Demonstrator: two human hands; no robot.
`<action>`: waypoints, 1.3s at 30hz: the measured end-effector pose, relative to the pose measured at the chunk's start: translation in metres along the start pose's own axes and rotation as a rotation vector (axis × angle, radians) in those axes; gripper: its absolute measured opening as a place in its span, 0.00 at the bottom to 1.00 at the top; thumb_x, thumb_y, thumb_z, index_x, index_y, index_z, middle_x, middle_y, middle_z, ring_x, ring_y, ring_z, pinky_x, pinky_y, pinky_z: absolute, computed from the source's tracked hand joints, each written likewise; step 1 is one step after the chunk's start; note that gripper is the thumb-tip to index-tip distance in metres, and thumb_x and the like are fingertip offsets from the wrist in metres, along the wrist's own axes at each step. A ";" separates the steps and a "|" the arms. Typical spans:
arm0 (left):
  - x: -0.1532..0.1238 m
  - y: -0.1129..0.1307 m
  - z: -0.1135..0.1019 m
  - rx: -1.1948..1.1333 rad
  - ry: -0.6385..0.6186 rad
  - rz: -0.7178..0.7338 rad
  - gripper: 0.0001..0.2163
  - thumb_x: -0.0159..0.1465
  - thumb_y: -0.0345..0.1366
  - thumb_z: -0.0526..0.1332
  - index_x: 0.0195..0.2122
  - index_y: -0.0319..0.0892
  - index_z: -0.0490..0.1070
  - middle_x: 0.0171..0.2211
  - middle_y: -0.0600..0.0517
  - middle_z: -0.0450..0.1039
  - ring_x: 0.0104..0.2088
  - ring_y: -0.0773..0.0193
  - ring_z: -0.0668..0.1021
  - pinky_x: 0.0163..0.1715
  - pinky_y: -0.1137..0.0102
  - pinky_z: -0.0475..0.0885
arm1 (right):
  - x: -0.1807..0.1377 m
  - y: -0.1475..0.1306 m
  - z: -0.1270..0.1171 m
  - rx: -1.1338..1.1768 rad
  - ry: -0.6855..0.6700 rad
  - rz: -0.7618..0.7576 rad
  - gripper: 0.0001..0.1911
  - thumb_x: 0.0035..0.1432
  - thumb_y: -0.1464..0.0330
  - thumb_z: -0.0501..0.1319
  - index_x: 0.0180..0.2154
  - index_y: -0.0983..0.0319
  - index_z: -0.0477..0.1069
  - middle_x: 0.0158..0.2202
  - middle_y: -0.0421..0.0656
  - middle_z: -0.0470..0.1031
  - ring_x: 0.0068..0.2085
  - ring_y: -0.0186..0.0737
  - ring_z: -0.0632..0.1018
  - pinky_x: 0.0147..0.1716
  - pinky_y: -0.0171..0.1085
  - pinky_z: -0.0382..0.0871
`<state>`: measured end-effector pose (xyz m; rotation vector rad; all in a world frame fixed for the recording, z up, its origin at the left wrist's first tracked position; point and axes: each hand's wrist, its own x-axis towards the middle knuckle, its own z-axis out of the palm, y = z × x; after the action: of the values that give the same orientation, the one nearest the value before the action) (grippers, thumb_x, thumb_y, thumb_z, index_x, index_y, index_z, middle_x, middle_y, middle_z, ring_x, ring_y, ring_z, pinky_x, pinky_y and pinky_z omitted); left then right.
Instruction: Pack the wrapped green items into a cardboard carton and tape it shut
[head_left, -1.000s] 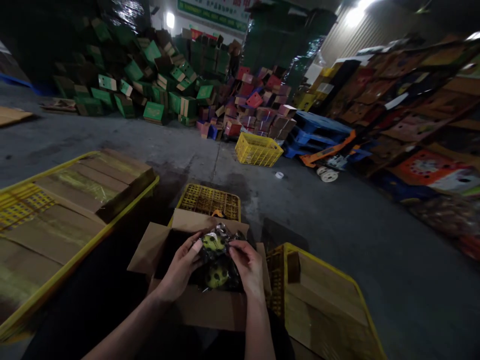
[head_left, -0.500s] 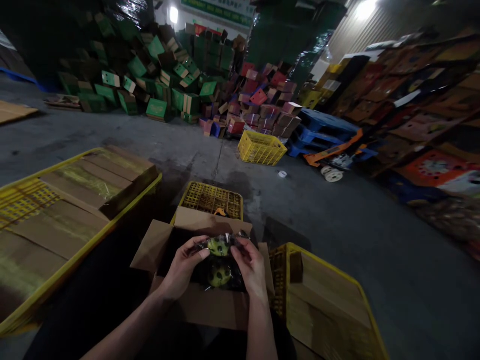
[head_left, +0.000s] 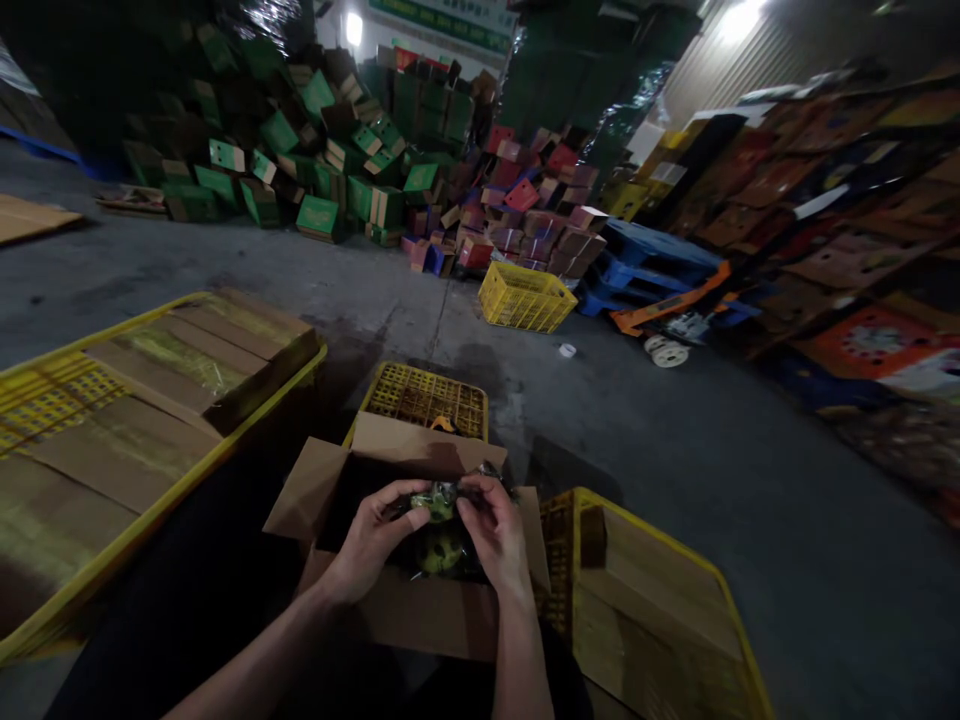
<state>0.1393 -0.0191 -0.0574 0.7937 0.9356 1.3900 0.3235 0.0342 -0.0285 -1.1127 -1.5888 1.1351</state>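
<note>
Both hands are over an open cardboard box (head_left: 427, 620) in front of me. Between them is a rounded yellow-green piece with dark spots, wrapped in shiny clear plastic (head_left: 437, 503); its exact kind I cannot make out. My left hand (head_left: 379, 535) grips its left side, thumb on top. My right hand (head_left: 495, 535) pinches the wrap at the right side between thumb and fingers. Just below, inside the box, lies a second spotted yellow-green piece (head_left: 441, 552), also in plastic. The box's flaps are spread outward, and its inside is mostly dark.
Yellow crates holding cardboard boxes stand at my left (head_left: 247, 402) and right (head_left: 720, 570). Behind the box is another yellow crate (head_left: 420, 388), and a yellow basket (head_left: 525, 297) sits farther off. Blue pallets (head_left: 652, 250), an orange pallet jack (head_left: 675, 300) and piled cartons (head_left: 315, 215) line the back.
Both hands have come slightly closer together around the wrapped piece, and it sits a little lower, nearer the piece in the box. The view has shifted slightly.
</note>
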 end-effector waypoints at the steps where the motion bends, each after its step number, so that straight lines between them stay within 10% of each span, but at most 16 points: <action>1: 0.000 -0.001 0.000 0.003 0.006 0.014 0.18 0.61 0.42 0.71 0.51 0.43 0.79 0.50 0.46 0.80 0.50 0.51 0.78 0.52 0.62 0.72 | 0.000 -0.001 0.000 0.006 -0.033 -0.007 0.18 0.61 0.60 0.67 0.51 0.55 0.74 0.47 0.45 0.80 0.48 0.46 0.80 0.49 0.41 0.76; 13: -0.002 0.003 0.005 -0.101 0.099 -0.016 0.24 0.65 0.50 0.65 0.59 0.46 0.73 0.64 0.44 0.69 0.65 0.45 0.68 0.60 0.58 0.67 | 0.000 -0.001 -0.002 0.008 0.051 -0.134 0.04 0.61 0.63 0.67 0.37 0.56 0.79 0.43 0.46 0.80 0.51 0.48 0.79 0.52 0.44 0.73; 29: -0.004 0.009 0.007 -0.044 0.066 -0.141 0.29 0.63 0.54 0.66 0.62 0.47 0.72 0.58 0.44 0.75 0.52 0.47 0.78 0.44 0.63 0.75 | -0.002 -0.002 -0.001 -0.175 0.076 -0.342 0.05 0.62 0.65 0.66 0.36 0.51 0.82 0.51 0.45 0.79 0.67 0.54 0.65 0.62 0.57 0.64; 39: 0.000 0.005 0.006 -0.239 0.151 0.004 0.42 0.59 0.41 0.73 0.72 0.52 0.54 0.65 0.44 0.68 0.64 0.47 0.70 0.59 0.58 0.69 | -0.003 -0.005 0.002 0.014 0.075 -0.091 0.22 0.68 0.58 0.59 0.61 0.52 0.71 0.62 0.47 0.72 0.63 0.52 0.73 0.61 0.50 0.70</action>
<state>0.1425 -0.0185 -0.0500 0.5161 0.8627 1.5478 0.3215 0.0301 -0.0242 -1.0505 -1.5553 1.0316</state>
